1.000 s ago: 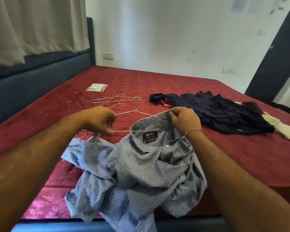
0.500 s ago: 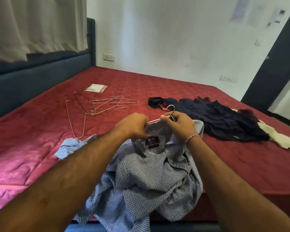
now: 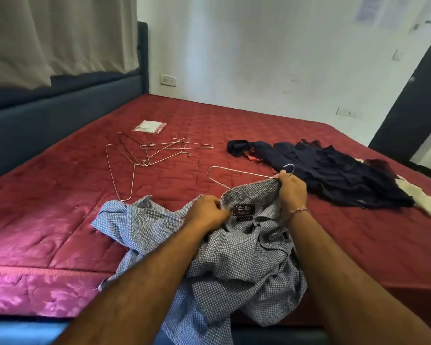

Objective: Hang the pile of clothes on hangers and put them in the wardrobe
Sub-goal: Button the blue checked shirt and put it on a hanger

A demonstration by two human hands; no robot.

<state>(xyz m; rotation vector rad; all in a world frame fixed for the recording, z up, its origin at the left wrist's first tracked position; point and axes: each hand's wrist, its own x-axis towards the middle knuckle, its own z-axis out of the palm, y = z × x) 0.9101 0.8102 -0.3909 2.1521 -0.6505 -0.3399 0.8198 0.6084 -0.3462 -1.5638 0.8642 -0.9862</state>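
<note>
spare wire hangers [image 3: 157,151] lie on the red bed [image 3: 60,195]. the left hand [image 3: 205,212] pinches the collar of the checked shirt [image 3: 234,250] at the bed's near edge. the right hand [image 3: 290,188] grasps a wire hanger [image 3: 234,171] half inside the collar. dark clothes [image 3: 334,175] wait to the right. i think the free hanger end goes into the left shoulder next.

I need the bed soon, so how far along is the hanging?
Nothing looks hung yet. In hand: the right hand holds a wire hanger at the blue checked shirt's collar, which the left hand grips. Left: the dark clothes pile, with spare wire hangers on the red mattress.
</note>
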